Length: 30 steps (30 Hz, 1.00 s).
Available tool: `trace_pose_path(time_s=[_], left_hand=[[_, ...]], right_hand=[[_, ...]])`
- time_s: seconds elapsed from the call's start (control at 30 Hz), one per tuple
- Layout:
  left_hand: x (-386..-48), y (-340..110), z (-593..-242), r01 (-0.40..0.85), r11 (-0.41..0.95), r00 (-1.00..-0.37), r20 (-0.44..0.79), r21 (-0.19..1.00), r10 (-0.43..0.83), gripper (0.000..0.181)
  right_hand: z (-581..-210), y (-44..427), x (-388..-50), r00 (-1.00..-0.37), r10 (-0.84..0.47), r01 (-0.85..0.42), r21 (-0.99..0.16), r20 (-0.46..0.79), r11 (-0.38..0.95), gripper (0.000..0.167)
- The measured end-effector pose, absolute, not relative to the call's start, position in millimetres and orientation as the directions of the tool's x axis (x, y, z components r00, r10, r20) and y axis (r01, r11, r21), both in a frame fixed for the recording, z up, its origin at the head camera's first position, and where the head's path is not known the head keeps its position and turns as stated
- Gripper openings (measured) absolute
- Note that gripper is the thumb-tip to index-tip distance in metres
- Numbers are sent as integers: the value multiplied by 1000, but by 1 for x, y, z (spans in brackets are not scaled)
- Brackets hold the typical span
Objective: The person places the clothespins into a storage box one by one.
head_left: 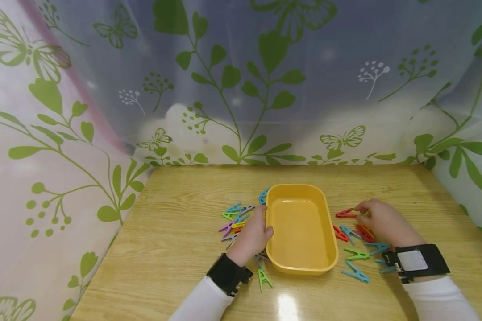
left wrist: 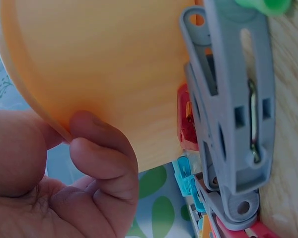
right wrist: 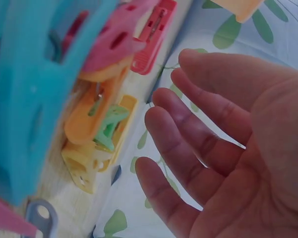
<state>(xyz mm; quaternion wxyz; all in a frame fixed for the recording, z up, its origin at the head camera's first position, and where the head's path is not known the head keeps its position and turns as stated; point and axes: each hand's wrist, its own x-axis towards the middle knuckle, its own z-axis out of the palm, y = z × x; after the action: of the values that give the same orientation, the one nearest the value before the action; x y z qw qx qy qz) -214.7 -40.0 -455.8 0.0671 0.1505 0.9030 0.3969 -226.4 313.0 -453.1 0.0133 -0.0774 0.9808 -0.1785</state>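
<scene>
A yellow plastic basin [head_left: 299, 227] stands upright on the wooden table. My left hand [head_left: 252, 234] grips its left rim, with the thumb on one side of the wall and curled fingers on the other, as the left wrist view shows. Close under that hand lies a grey clothespin [left wrist: 238, 109]. My right hand [head_left: 385, 220] hovers over clothespins right of the basin, its fingers loosely bent and apart in the right wrist view, with nothing between them. Nearest its fingertips is a red clothespin [head_left: 346, 213]. Blue [head_left: 355, 273] and green [head_left: 357, 254] clothespins lie closer to me.
More clothespins in mixed colours [head_left: 226, 227] lie heaped left of the basin, partly behind my left hand. A lone green clothespin [head_left: 263, 280] lies near the basin's front left. A leaf-patterned curtain [head_left: 241, 89] closes off the table's back and sides.
</scene>
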Motion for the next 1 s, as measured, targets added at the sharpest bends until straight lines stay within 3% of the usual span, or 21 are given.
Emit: trace_pose_path(time_s=[0.7, 1.0], left_hand=[[-215, -41, -459, 239, 628, -941, 18, 741, 337, 60], [-216, -41, -459, 236, 638, -943, 14, 733, 332, 60]], right_hand=[[-463, 311, -229, -988, -152, -144, -259, -11, 955, 21], [-456, 308, -232, -975, -221, -214, -207, -11, 955, 19]])
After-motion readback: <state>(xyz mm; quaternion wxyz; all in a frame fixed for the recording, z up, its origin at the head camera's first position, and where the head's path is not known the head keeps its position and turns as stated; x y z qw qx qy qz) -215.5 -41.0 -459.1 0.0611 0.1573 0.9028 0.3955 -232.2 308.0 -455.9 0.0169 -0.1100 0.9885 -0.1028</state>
